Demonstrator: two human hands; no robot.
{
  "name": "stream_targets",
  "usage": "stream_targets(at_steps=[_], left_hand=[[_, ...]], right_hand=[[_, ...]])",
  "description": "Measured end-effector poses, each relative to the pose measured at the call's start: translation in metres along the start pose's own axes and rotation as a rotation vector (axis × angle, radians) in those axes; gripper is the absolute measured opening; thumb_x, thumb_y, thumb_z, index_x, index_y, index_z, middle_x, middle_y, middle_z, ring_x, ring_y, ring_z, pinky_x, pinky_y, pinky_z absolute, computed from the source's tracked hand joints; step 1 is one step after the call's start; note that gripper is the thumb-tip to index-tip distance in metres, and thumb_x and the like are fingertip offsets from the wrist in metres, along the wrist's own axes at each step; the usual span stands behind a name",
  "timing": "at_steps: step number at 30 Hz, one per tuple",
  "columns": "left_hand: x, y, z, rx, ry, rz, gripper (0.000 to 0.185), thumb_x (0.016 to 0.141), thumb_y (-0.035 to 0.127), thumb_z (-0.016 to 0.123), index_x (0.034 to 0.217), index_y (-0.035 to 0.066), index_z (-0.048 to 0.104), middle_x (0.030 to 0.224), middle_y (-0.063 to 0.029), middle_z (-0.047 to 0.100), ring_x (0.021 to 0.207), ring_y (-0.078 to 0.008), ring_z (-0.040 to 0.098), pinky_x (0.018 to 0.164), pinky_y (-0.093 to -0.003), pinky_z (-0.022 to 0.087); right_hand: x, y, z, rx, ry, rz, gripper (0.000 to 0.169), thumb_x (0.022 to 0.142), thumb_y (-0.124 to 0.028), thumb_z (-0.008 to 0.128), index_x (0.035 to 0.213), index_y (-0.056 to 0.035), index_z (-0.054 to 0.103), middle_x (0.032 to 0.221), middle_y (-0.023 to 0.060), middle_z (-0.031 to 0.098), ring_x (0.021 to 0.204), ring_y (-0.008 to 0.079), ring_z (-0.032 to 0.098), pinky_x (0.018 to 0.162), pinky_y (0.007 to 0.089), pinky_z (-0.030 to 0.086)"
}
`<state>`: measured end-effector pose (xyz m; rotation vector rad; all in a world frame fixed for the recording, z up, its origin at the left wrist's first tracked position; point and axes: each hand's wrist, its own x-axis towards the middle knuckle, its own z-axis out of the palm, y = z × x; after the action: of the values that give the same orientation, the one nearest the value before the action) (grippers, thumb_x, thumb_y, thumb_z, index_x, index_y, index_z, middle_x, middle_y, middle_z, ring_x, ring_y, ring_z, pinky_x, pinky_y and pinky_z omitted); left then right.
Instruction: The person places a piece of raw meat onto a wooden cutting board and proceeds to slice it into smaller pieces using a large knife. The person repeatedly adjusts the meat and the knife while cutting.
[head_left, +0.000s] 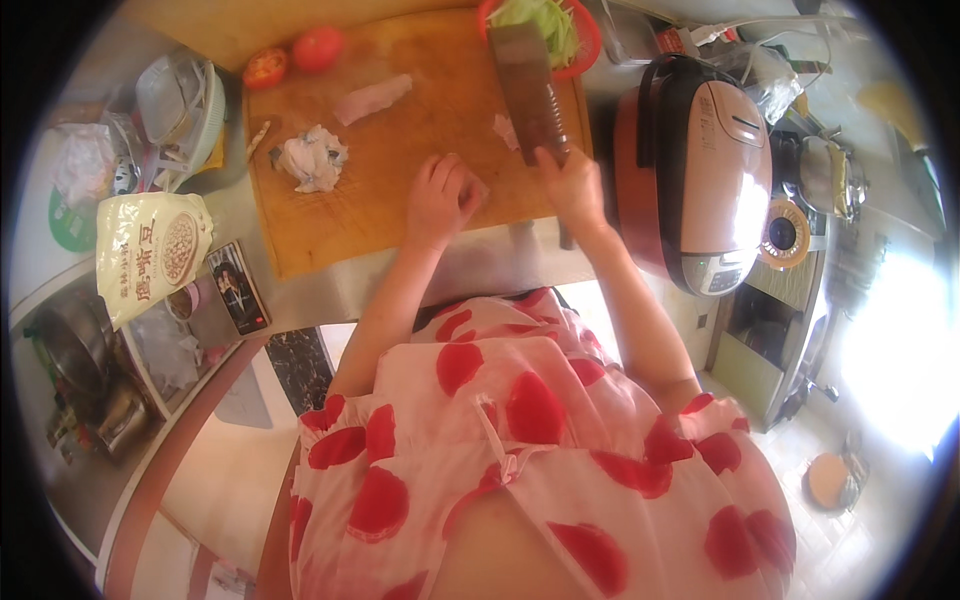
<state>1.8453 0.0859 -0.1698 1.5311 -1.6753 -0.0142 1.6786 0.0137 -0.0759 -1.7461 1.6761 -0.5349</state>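
My right hand (576, 187) grips the handle of a cleaver (527, 86), whose broad blade points away over the right part of a wooden cutting board (450, 97). A scrap of pale meat (506, 132) lies beside the blade. My left hand (445, 199) rests at the near part of the board, fingers curled, with a small pinkish piece apparently at the fingertips. A strip of pale raw meat (373, 99) lies farther back. To the left sits a crumpled whitish bundle (313, 158). A cut tomato (266, 68) and another tomato (318, 49) are at the back left.
A red basket (590, 46) of shredded green vegetable (551, 30) stands at the board's back right corner. A rice cooker (705, 172) is on the right. Left are a chickpea bag (154, 251), a smartphone (238, 287) near the counter edge and stacked plastic containers (180, 112).
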Motion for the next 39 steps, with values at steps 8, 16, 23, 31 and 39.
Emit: stream_targets(at_steps=[8, 16, 23, 31, 39], left_hand=[[0.003, -0.001, -0.006, -0.069, -0.022, -0.007, 0.026, 0.073, 0.011, 0.067, 0.096, 0.004, 0.058, 0.103, -0.0119, 0.058, 0.098, -0.0342, 0.054, 0.083, -0.0407, 0.048], [-0.002, -0.002, -0.005, -0.012, -0.042, 0.025, 0.024, 0.075, 0.012, 0.067, 0.096, 0.003, 0.059, 0.106, -0.0124, 0.058, 0.100, -0.0339, 0.055, 0.084, -0.0394, 0.049], [0.000, -0.006, -0.005, -0.022, -0.023, 0.040, 0.027, 0.073, 0.014, 0.069, 0.096, 0.003, 0.059, 0.107, -0.0140, 0.058, 0.101, -0.0345, 0.054, 0.087, -0.0396, 0.049], [0.001, -0.006, -0.010, 0.001, -0.006, 0.101, 0.028, 0.072, 0.015, 0.070, 0.095, 0.003, 0.059, 0.105, -0.0132, 0.058, 0.101, -0.0342, 0.053, 0.087, -0.0390, 0.048], [-0.009, -0.013, -0.004, -0.026, -0.037, 0.060, 0.029, 0.072, 0.017, 0.068, 0.096, 0.004, 0.060, 0.105, -0.0121, 0.058, 0.101, -0.0336, 0.053, 0.087, -0.0388, 0.048]], right_hand=[[-0.023, -0.007, -0.016, -0.295, -0.243, -0.099, 0.030, 0.087, -0.031, 0.056, 0.087, -0.0007, 0.060, 0.076, 0.0252, 0.063, 0.076, 0.0440, 0.061, 0.069, 0.0490, 0.049], [-0.041, -0.013, -0.003, -0.421, -0.380, -0.084, 0.031, 0.087, -0.030, 0.057, 0.090, 0.0009, 0.062, 0.080, 0.0249, 0.064, 0.080, 0.0425, 0.061, 0.071, 0.0489, 0.048], [-0.020, -0.025, 0.023, -0.559, -0.442, -0.085, 0.032, 0.087, -0.030, 0.056, 0.094, 0.0007, 0.063, 0.084, 0.0269, 0.064, 0.085, 0.0433, 0.062, 0.075, 0.0498, 0.049], [-0.034, -0.012, 0.010, -0.556, -0.445, -0.095, 0.034, 0.088, -0.031, 0.055, 0.095, 0.0028, 0.059, 0.088, 0.0282, 0.064, 0.086, 0.0449, 0.061, 0.077, 0.0512, 0.048], [-0.020, -0.009, 0.031, -0.609, -0.473, -0.169, 0.033, 0.088, -0.031, 0.054, 0.098, -0.0001, 0.058, 0.084, 0.0266, 0.064, 0.083, 0.0443, 0.062, 0.073, 0.0510, 0.049]])
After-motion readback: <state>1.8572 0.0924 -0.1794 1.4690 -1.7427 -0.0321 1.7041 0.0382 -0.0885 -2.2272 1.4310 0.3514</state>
